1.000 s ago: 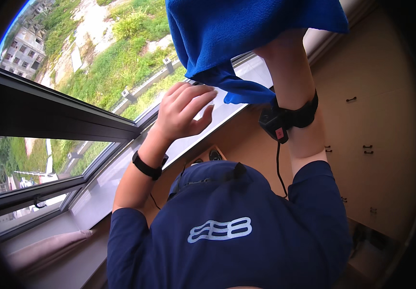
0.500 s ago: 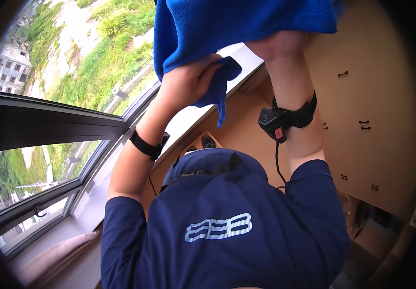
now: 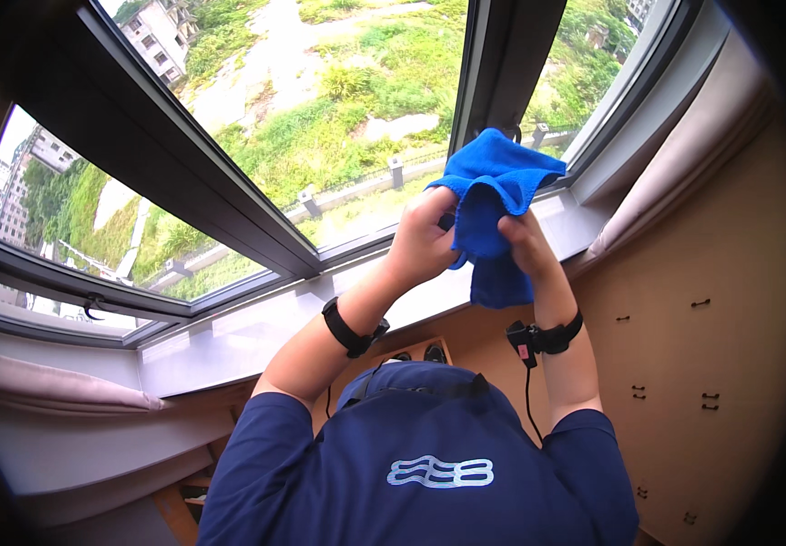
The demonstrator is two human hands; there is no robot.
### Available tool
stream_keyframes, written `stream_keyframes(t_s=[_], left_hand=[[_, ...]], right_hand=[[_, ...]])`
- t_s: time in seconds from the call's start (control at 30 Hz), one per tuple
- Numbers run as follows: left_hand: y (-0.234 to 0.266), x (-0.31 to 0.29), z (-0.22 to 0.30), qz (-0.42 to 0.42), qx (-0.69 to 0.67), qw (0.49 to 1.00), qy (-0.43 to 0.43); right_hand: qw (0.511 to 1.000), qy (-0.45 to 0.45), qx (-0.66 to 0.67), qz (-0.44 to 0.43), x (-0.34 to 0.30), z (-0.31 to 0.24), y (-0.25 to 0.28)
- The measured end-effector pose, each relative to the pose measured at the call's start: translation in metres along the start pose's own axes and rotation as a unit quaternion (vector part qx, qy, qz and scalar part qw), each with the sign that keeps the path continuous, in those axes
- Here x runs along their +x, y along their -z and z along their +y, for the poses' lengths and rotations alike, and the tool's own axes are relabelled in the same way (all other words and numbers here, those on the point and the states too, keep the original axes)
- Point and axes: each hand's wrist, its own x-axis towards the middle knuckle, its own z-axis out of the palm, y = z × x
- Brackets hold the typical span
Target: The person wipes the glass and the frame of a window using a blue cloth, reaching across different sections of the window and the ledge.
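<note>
A blue cloth (image 3: 495, 168) is bunched between my two hands, with one end hanging down toward the sill. On its left side my left hand (image 3: 425, 238) is closed on the fabric. My right hand (image 3: 531, 244) grips it from the right, thumb over the front and the other fingers mostly hidden behind the folds. Both forearms reach forward, each with a black strap round it. Beyond the cloth stands the dark-framed window (image 3: 384, 118); whether the fabric touches the frame, I cannot tell.
A pale sill (image 3: 256, 328) runs below the window. Pinkish curtains hang at the left (image 3: 65, 382) and right (image 3: 684, 146). Wooden cabinets with small dark handles (image 3: 702, 303) fill the right side. A window latch (image 3: 92, 308) sits low on the left pane.
The spread cloth is now gathered into a smaller bundle. Both hands have come closer together and lower in view, and the view has swung to the right, showing the right curtain.
</note>
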Motion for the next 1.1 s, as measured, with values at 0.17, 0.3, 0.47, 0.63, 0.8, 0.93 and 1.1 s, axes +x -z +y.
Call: stream_keyframes(t_s=[0.17, 0.3, 0.47, 0.63, 0.8, 0.93, 1.1], left_hand=[[0.039, 0.007, -0.018, -0.002, 0.093, 0.991, 0.1], [0.092, 0.032, -0.002, 0.064, 0.112, 0.986, 0.104], [0.198, 0.078, 0.005, 0.049, 0.589, 0.793, -0.148], [0.282, 0.093, -0.025, -0.004, 0.792, 0.589, -0.162], [0.32, 0.092, -0.05, -0.01, 0.864, 0.478, -0.158], [0.326, 0.085, -0.055, -0.012, 0.835, 0.523, -0.172], [0.326, 0.089, -0.058, -0.007, 0.838, 0.514, -0.184]], right_hand=[[0.993, -0.101, 0.038, 0.043, 0.02, 0.052, -0.021], [0.979, -0.176, 0.093, 0.049, 0.043, 0.061, -0.021], [0.956, -0.101, 0.135, 0.242, 0.099, 0.066, 0.011], [0.967, 0.138, 0.066, 0.202, 0.174, 0.015, 0.028], [0.739, 0.364, -0.558, 0.104, 0.249, -0.011, 0.052], [0.677, 0.291, -0.654, 0.172, 0.294, 0.047, 0.07], [0.692, 0.425, -0.499, 0.303, 0.337, 0.081, 0.044]])
